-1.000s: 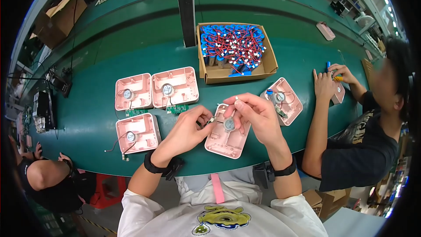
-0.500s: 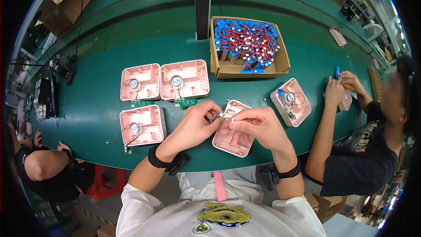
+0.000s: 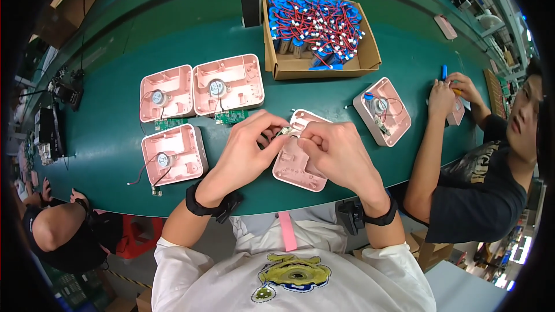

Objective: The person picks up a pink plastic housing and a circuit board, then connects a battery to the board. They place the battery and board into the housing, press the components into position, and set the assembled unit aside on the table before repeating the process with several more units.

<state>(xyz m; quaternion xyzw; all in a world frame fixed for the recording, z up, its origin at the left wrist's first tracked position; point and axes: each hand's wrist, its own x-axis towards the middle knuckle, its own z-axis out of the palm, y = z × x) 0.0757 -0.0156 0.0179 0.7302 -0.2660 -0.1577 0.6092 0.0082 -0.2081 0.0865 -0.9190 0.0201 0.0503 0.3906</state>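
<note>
Over an open pink plastic housing (image 3: 299,174) in front of me, both hands meet with fingertips close together. My left hand (image 3: 250,143) is closed, pinching a small circuit board (image 3: 284,132) between thumb and forefinger. My right hand (image 3: 340,153) is also closed, its thumb and forefinger pinched on a small white plug right beside the board; the fingers now cover the plug. Part of the housing's inside is hidden under my right hand.
Three pink housings with round speakers (image 3: 217,88) and wires lie left; green circuit boards (image 3: 231,117) adjoin two. A carton (image 3: 324,73) of blue batteries with red leads stands behind. Another wired housing (image 3: 383,112) sits right. A co-worker (image 3: 462,196) works at right, another (image 3: 58,225) at left.
My right fingertips have moved in against the circuit board held by my left hand. The view has shifted, and the co-worker at right has turned their head.
</note>
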